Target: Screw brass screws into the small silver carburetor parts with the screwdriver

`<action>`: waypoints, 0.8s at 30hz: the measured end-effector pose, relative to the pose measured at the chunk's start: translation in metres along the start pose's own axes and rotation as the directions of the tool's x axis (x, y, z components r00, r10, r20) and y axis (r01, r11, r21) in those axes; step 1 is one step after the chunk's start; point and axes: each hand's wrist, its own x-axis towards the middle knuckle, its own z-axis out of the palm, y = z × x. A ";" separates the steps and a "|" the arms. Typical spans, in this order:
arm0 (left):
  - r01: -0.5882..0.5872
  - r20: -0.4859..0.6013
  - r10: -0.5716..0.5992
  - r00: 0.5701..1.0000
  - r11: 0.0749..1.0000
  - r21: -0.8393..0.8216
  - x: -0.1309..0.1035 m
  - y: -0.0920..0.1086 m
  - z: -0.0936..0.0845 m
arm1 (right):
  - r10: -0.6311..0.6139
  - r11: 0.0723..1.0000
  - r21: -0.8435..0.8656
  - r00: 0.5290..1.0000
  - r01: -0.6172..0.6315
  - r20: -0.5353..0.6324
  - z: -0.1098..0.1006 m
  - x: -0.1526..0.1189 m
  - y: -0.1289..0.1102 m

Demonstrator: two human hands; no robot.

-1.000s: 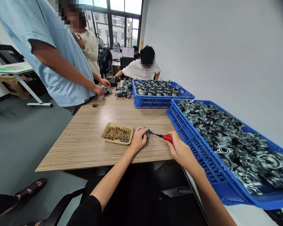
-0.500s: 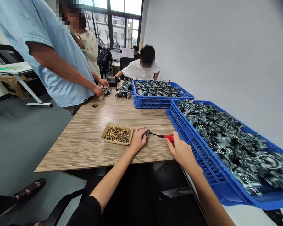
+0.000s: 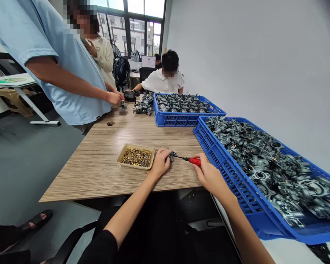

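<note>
Item 1, right hand (image 3: 209, 176): I log its grip as clenched around the red handle of a small screwdriver (image 3: 191, 160), lower centre of the frame. The tool's long axis runs nearly level, tilted slightly upward to the left; the dark shaft points left and the handle end points right, toward the wrist.

Item 2, left hand (image 3: 161, 163): fingers curled over a small grey metal part (image 3: 172, 154), pinning it on the desk (image 3: 99, 161). The screwdriver's tip meets this part at its right side. The part is too small for me to read its shape or facing.

Item 3, shallow tan tray (image 3: 121, 154), just left of the left hand, filled with small brass-coloured screws (image 3: 136, 157).

Item 4, near blue crate (image 3: 225, 168), right of the right hand and running to the lower right of the frame, heaped with grey cast metal parts (image 3: 264, 161). It overhangs the desk edge.

Item 5, far blue crate (image 3: 178, 118), upper centre, likewise full of grey castings, with a loose pile of castings (image 3: 143, 106) to its left.

Item 6, other people: a person in a light blue shirt (image 3: 71, 80) stands at upper left, hands on a small part at the far desk edge; a seated person in white (image 3: 163, 80) is behind the far crate.
</note>
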 end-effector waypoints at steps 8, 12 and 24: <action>0.010 0.023 -0.010 1.000 1.000 -0.004 -0.001 0.000 0.000 | 0.140 0.988 -0.054 0.987 -0.144 -0.080 0.002 0.004 0.000; 0.045 -0.002 -0.045 0.999 0.999 0.026 -0.001 0.000 0.000 | 0.258 0.965 0.092 0.953 -0.246 -0.160 0.006 0.012 0.018; 0.054 0.037 -0.056 0.998 0.996 0.072 -0.001 0.000 0.001 | 0.219 0.936 0.315 0.962 -0.159 -0.165 0.017 0.019 0.032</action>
